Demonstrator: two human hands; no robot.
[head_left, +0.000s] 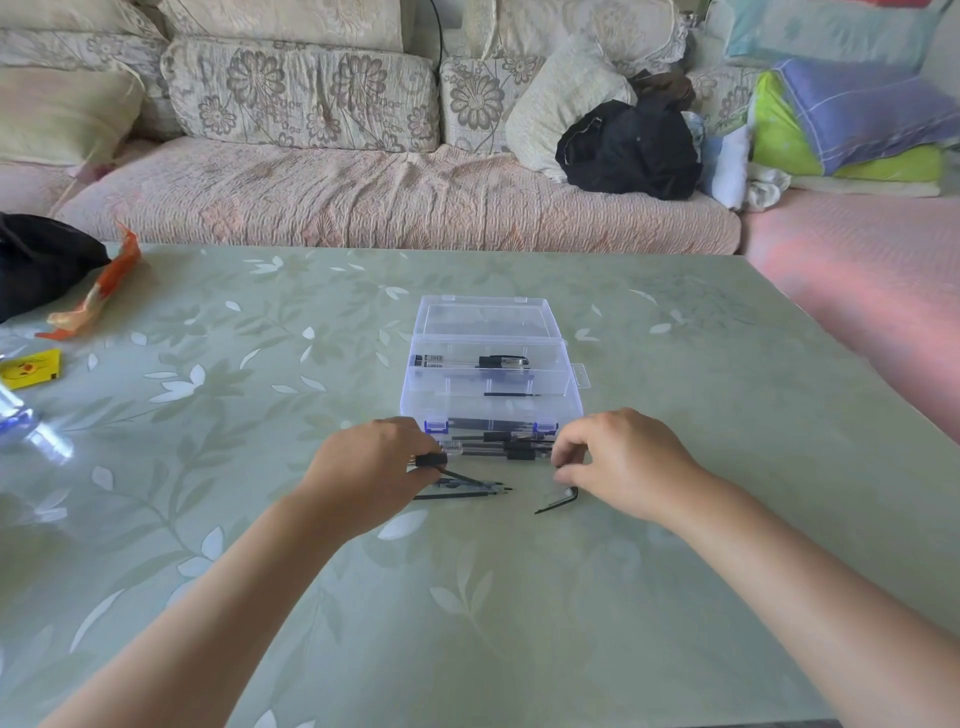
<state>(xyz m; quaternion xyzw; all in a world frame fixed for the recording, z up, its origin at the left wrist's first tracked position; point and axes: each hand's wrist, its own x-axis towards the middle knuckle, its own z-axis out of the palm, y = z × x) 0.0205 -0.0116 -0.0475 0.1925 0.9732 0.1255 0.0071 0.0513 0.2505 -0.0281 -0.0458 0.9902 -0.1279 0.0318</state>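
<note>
1. The black pen (439, 464) is pinched at its thick end by the fingers of the left hand (371, 467). Its thin tip slants down to the right, low over the surface (519, 597), just in front of the clear plastic box (493, 395)
2. The right hand (618, 462) has curled fingers, with thumb and forefinger close together just above a black pen cap (561, 500); I cannot tell whether they pinch anything small
3. Loose refills (462, 492) lie under the held pen, and a row of pens (498, 447) lies against the box's front wall
4. The pinch is light, so the pen could slip and scatter the refills
5. On this smooth surface a nudged cap or refill would likely roll out of reach
</note>
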